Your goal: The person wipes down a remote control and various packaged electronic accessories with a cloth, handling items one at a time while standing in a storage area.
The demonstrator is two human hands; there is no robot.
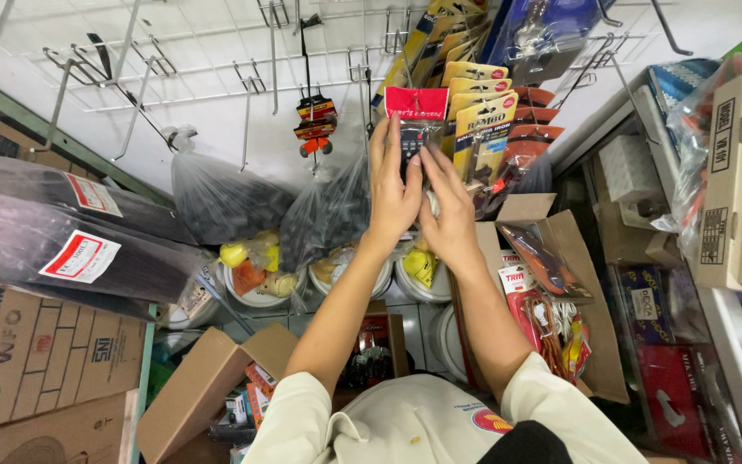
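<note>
Both hands are raised to the white wire rack (216,69) on the wall and together hold one blister pack with a red card top (416,112). The left hand (391,189) has its fingers stretched up along the pack's left edge; the right hand (450,215) pinches its lower right part. The pack is upright, its long axis vertical, red top up at hook height beside the row of yellow carded packs (478,112), probably so its hole meets a hook. An open cardboard box (560,258) with similar goods stands just below right.
</note>
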